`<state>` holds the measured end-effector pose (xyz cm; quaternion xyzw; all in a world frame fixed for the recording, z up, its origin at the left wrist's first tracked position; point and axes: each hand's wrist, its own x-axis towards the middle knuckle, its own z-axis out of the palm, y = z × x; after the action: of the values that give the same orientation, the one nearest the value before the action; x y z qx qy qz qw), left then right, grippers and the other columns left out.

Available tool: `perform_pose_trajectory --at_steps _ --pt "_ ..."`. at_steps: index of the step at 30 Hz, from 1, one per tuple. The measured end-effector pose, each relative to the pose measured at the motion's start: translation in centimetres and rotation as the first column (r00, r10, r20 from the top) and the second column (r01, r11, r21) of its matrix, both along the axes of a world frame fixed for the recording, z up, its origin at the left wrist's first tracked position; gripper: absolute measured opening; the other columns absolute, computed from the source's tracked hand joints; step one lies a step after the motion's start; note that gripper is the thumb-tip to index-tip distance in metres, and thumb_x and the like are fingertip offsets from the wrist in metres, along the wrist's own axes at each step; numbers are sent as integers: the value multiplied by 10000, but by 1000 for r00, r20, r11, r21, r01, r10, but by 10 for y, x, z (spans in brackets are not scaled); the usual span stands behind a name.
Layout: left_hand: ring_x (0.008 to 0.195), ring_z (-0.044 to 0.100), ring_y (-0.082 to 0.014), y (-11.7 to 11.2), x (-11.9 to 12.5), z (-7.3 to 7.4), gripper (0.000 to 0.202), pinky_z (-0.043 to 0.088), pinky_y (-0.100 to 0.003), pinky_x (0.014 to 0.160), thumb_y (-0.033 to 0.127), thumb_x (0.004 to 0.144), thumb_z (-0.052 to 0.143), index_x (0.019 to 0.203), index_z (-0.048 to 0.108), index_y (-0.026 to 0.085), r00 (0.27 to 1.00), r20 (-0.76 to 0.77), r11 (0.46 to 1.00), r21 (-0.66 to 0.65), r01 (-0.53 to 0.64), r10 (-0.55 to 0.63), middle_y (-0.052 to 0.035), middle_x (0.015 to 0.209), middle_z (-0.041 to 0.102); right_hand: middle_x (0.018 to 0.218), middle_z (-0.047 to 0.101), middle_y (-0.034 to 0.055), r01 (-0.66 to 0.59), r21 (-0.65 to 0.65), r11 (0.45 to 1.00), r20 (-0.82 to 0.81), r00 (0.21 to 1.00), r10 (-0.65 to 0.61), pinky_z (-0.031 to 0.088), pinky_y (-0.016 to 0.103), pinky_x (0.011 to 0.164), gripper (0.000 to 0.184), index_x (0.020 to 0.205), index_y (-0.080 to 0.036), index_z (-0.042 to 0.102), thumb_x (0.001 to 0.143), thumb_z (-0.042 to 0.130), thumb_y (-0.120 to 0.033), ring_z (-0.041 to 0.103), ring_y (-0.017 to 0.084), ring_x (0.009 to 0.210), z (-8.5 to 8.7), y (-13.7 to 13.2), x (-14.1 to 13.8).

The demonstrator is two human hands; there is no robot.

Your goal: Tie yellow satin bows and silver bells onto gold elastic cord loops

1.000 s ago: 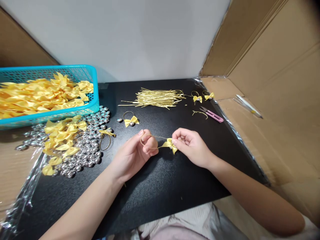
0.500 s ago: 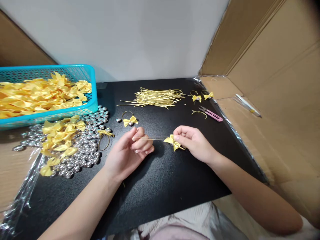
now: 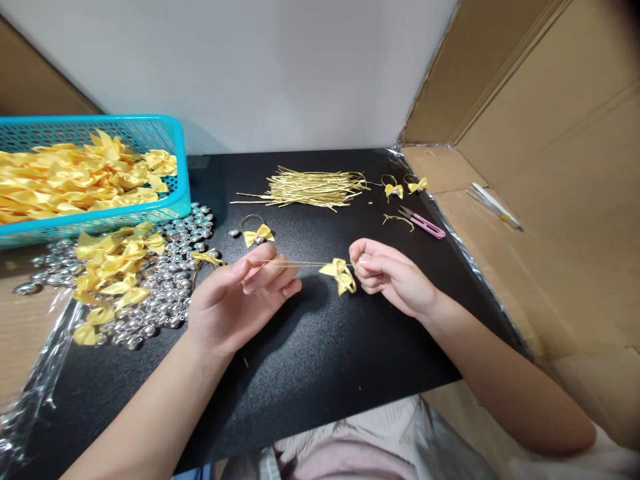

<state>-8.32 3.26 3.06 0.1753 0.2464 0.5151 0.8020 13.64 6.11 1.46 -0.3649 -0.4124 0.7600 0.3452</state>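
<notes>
My left hand (image 3: 240,293) pinches one end of a thin gold cord (image 3: 295,264), which is stretched taut above the black mat (image 3: 310,360). At the cord's other end hangs a small yellow ribbon bow (image 3: 339,275), and my right hand (image 3: 393,277) pinches the cord right beside that bow. Both hands hover just over the middle of the mat, about a hand's width apart. The fingers of both hands are curled.
A teal basket (image 3: 100,213) of yellow bows stands at the left, with loose bows (image 3: 113,267) and silver beads (image 3: 170,293) in front. Gold cords (image 3: 305,188), finished bows (image 3: 257,233), and pink snips (image 3: 425,225) lie behind. Cardboard walls (image 3: 550,167) rise at right.
The cord went from a loop between my hands to a straight taut line. My hands drew apart and the bow rose slightly; the view tilted a little.
</notes>
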Motion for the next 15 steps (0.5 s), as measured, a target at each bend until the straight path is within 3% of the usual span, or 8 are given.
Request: perform_pose_trajectory --at_steps 15 --pt "524 280 -95 1 -3 1 359 420 -252 550 158 582 792 612 436 198 998 21 998 -14 -58 58 92 492 236 564 318 -105 18 115 993 6 1000 -19 126 208 436 152 782 -202 479 764 624 -245 196 43 459 0 -1 -1"
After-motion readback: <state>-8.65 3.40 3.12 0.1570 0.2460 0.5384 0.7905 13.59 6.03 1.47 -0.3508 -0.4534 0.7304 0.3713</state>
